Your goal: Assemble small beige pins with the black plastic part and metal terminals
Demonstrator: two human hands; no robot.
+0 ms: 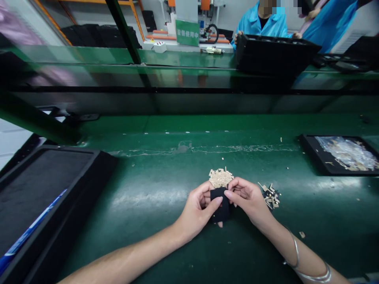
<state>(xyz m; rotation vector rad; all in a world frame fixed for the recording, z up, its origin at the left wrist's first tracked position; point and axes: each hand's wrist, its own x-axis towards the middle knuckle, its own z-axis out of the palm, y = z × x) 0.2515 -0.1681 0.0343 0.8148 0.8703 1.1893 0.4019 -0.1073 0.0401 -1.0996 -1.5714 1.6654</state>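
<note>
Head view: the left hand (197, 211) grasps a black block (219, 215) by its left side, thumb on top; the right hand (250, 199) pinches the block's upper right corner. The block is over the green table (154, 161), just nearer than a pale pile (220, 177). 1 smaller heap (272, 199) lies beside the right hand, 1 tray (325, 170) farther right.
</note>
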